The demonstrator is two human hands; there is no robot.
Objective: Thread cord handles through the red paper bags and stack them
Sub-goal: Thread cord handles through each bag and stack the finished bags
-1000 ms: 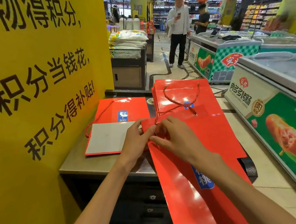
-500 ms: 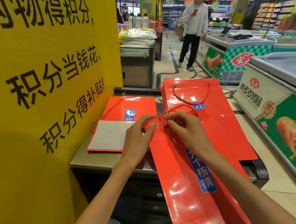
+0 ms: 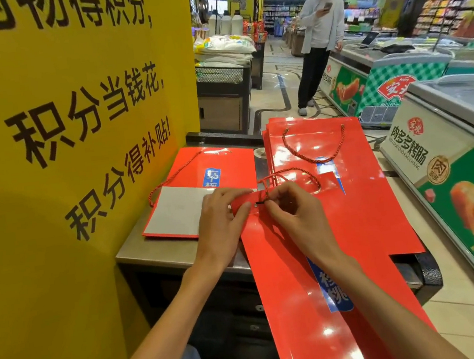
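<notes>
At far left stands a yellow sign (image 3: pixel 73 138) with black characters, rising beside a metal counter (image 3: pixel 161 253). On the counter's left part lies a flat red bag (image 3: pixel 225 163), its long axis running away from the viewer, a white card (image 3: pixel 179 208) resting on its near half and a red cord (image 3: pixel 171 177) looping off its left edge.

The left hand (image 3: pixel 223 224) pinches the folded top edge of the red paper bag (image 3: pixel 316 302) being worked on, thumb on top and fingers curled beneath. This bag lies flat, its long axis running from the viewer toward the far right, mouth end pointing away, and its near end hangs past the counter's front edge. The right hand (image 3: pixel 295 217) grips the dark tip of a cord handle (image 3: pixel 288 174) between thumb and forefinger, right at a small hole in the bag's top band; the cord loops up behind the fingers.

Further right, a stack of bags (image 3: pixel 372 194) lies under the worked bag, mouths pointing away, the top one with its threaded handle (image 3: pixel 314 147) curved across its face.

At far right are chest freezers (image 3: pixel 447 163) with glass lids; their contents cannot be made out. A person (image 3: pixel 320 42) stands in the aisle beyond.
</notes>
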